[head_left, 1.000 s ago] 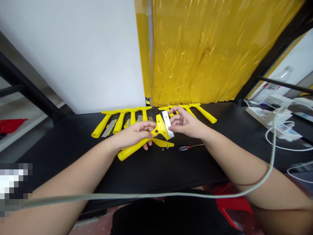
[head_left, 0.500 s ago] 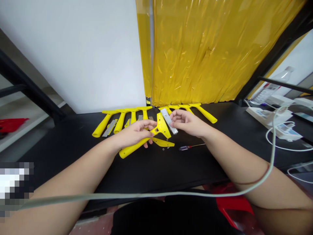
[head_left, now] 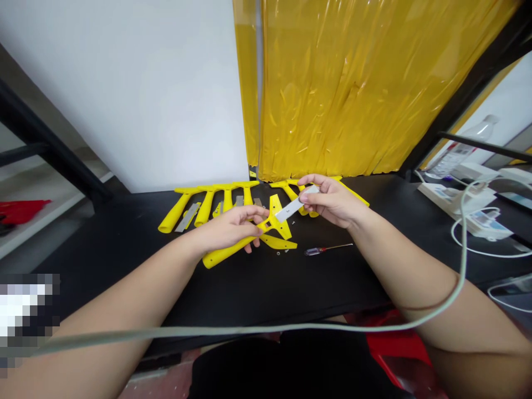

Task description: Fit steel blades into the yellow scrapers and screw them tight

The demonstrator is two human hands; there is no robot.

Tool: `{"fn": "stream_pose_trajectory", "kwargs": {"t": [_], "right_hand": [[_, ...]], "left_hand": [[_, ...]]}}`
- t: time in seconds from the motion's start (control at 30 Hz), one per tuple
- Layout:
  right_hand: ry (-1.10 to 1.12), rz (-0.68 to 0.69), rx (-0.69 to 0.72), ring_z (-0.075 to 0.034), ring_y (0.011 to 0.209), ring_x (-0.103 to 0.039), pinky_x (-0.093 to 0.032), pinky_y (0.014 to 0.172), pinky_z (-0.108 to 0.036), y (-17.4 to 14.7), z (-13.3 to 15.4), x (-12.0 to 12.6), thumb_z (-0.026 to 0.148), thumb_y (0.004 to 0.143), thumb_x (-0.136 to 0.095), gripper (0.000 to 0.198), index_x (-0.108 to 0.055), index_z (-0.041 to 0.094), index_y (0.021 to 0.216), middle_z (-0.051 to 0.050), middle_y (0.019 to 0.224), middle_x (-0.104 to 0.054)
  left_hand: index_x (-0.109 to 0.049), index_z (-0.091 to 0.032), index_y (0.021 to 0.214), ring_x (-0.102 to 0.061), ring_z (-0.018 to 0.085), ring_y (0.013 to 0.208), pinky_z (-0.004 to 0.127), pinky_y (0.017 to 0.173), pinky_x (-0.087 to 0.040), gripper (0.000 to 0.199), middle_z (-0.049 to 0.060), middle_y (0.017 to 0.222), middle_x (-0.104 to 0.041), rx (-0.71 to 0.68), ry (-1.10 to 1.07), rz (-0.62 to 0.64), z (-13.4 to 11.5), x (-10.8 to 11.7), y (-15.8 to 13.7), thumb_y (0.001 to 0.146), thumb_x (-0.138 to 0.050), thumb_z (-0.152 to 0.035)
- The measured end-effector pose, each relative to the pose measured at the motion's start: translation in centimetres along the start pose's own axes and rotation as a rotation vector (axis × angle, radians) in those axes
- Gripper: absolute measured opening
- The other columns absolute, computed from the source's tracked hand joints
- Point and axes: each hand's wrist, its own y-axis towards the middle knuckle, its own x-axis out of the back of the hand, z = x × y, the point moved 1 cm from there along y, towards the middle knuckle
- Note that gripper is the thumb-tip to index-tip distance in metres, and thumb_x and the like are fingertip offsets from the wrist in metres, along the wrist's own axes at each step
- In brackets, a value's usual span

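My left hand (head_left: 243,223) is closed round the neck of a yellow scraper handle (head_left: 226,254), its wide head with screw holes turned to the right. Between the thumb and fingers of my right hand (head_left: 330,200) is a flat grey metal blade (head_left: 297,204), its far end over the scraper's head. Below them a loose yellow clamp plate (head_left: 277,242) lies on the black table, with small screws and nuts (head_left: 279,253) beside it. A screwdriver (head_left: 326,249) with a clear handle rests to the right of the plate.
Several yellow scraper handles (head_left: 178,213) lie along the back of the black table (head_left: 257,293), with grey blades (head_left: 188,217) between those on the left. White electronic devices (head_left: 469,205) and a plastic bottle (head_left: 465,147) are at the right. A pale cable (head_left: 224,331) crosses in front of my arms.
My right hand has moved a little right and turned the blade from beside the scraper's head to slanting over it. My left hand keeps its grip on the handle almost in place.
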Motion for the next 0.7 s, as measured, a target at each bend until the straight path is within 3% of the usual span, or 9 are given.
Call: {"fn": "stream_pose_trajectory", "kwargs": {"t": [0.13, 0.27, 0.5, 0.7], "right_hand": [[-0.009, 0.010, -0.060, -0.010, 0.059, -0.067, -0.055, 0.055, -0.019, 0.1, -0.5, -0.2, 0.024, 0.065, -0.098, 0.045, -0.068, 0.018, 0.097, 0.002, 0.072, -0.072], [-0.030, 0.095, -0.154, -0.013, 0.067, -0.073, -0.065, 0.063, -0.023, 0.0, -1.5, -1.0, 0.025, 0.064, -0.099, 0.044, -0.071, 0.017, 0.096, 0.000, 0.077, -0.074], [-0.149, 0.076, -0.083, -0.011, 0.062, -0.068, -0.060, 0.056, -0.020, 0.3, -2.5, -1.0, 0.021, 0.062, -0.100, 0.060, -0.065, 0.017, 0.111, 0.002, 0.074, -0.074], [-0.236, 0.111, -0.039, -0.011, 0.056, -0.067, -0.057, 0.057, -0.023, 0.3, -2.6, -0.8, 0.027, 0.066, -0.098, 0.064, -0.056, 0.020, 0.113, 0.004, 0.072, -0.071]], "left_hand": [[-0.059, -0.017, 0.135, -0.072, 0.016, 0.073, 0.027, 0.061, -0.062, 0.048, 0.002, 0.091, -0.070, -0.013, -0.013, 0.038, -0.1, -0.1, -0.1, 0.088, -0.070, -0.021], [-0.059, -0.018, 0.133, -0.074, 0.019, 0.083, 0.029, 0.065, -0.062, 0.047, 0.003, 0.095, -0.070, -0.043, -0.010, 0.057, -0.2, -0.3, -0.1, 0.087, -0.070, -0.022], [-0.052, -0.019, 0.144, -0.074, 0.021, 0.090, 0.028, 0.067, -0.058, 0.057, 0.005, 0.099, -0.069, -0.100, 0.136, 0.041, 0.0, -0.7, -0.4, 0.088, -0.065, -0.020], [-0.047, -0.023, 0.153, -0.070, 0.017, 0.087, 0.029, 0.074, -0.055, 0.060, 0.004, 0.098, -0.070, -0.217, 0.377, -0.004, -0.6, -1.0, -1.0, 0.094, -0.059, -0.019]]}}
